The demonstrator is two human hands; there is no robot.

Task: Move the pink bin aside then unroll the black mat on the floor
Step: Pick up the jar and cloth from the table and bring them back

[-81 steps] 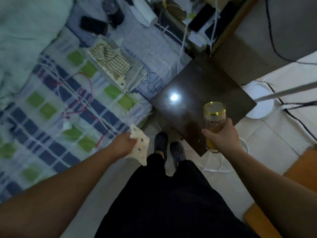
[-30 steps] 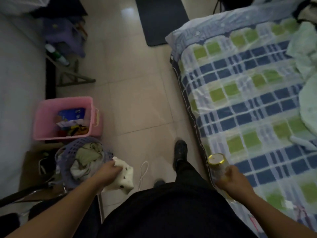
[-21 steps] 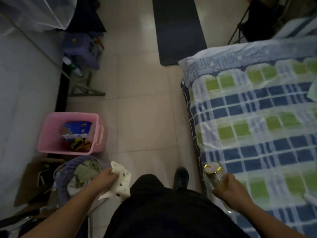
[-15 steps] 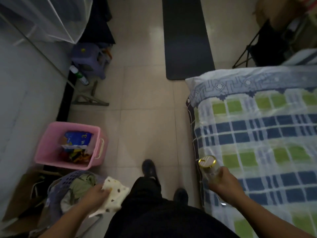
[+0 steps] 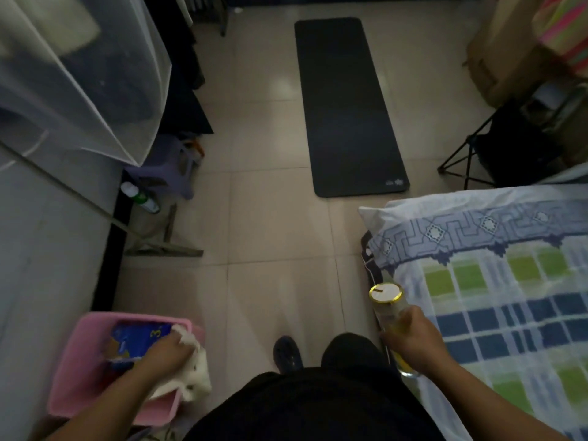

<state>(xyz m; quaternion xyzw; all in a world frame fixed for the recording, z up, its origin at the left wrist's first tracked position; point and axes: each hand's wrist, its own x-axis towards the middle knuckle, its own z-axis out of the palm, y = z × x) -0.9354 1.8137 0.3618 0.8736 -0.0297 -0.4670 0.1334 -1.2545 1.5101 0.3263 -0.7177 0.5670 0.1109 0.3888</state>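
The left hand (image 5: 165, 348) clutches a white spotted cloth (image 5: 191, 374) above the pink plastic bin (image 5: 79, 370) by the wall; the right hand (image 5: 410, 338) grips a gold-lidded glass jar (image 5: 386, 300) (both occupied, so neither can shift the bin). The black mat (image 5: 346, 106) lies flat on the tiled floor (image 5: 270, 233) ahead.

The left hand (image 5: 167, 351) is over the bin (image 5: 86, 377) and holds a cloth (image 5: 191, 374) at the bin's right rim; a packet (image 5: 136, 340) lies in the bin, just left of this hand. The right hand (image 5: 413, 340) holds a jar (image 5: 389, 310) at the left edge of the bed (image 5: 509, 297). A foot (image 5: 286, 353) is on the floor (image 5: 270, 249) between both hands. The mat (image 5: 346, 103) lies flat on the floor, well ahead of the hands. A stool (image 5: 171, 167) and a bottle (image 5: 140, 197) are far ahead of the left hand.
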